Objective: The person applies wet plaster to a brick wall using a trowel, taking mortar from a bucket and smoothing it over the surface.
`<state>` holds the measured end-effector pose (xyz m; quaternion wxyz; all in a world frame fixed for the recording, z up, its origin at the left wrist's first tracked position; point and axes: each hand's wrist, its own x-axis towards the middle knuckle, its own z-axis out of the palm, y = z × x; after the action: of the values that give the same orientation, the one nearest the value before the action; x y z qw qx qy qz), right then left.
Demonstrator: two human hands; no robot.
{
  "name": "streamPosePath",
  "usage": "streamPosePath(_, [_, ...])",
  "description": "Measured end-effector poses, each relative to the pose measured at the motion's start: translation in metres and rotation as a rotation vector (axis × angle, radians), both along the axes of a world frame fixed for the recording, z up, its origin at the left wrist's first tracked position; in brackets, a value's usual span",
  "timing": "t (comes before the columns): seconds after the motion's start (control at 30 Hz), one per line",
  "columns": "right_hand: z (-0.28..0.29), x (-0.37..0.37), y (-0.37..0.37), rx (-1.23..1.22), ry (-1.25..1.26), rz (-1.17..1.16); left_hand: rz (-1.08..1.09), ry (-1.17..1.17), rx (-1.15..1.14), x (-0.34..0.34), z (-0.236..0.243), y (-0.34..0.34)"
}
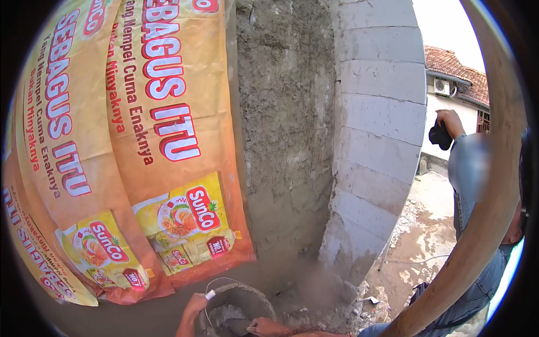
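Note:
A dark round bucket (263, 297) stands low in the picture, at the foot of the wall. Grey mortar (225, 312) lies inside it. On the bucket's left side, my left hand (194, 308) is closed at the white grip (210, 294) of its thin wire handle. My right hand (264, 326) comes in from the right and is wrapped round the handle of a trowel. The trowel's dark blade (238, 325) reaches into the bucket, over the mortar.
Rough grey plaster (286, 129) covers the wall ahead, beside pale blocks (379, 112). An orange printed sheet (191, 168) hangs at left. A wooden pole (477, 224) slants across the right. Beyond it, another person (483, 281) holds up a dark cap (439, 135). Rubble (359, 297) lies below.

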<state>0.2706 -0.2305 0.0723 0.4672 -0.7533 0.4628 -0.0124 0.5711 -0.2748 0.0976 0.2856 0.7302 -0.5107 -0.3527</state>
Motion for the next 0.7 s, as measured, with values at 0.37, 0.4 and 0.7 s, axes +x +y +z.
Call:
streamPosePath(0.37, [0.033, 0.001, 0.011, -0.5, 0.17, 0.002, -0.137, -0.27, -0.221, 0.001, 0.021, -0.032])
streamPosePath(0.4, [0.032, -0.004, 0.003, -0.485, 0.223, 0.01, -0.174, -0.26, -0.126, -0.002, 0.013, -0.043])
streamPosePath(0.7, [0.035, 0.03, 0.0, -0.707, 0.46, 0.01, -0.137, 0.42, 0.103, -0.022, 0.006, -0.016])
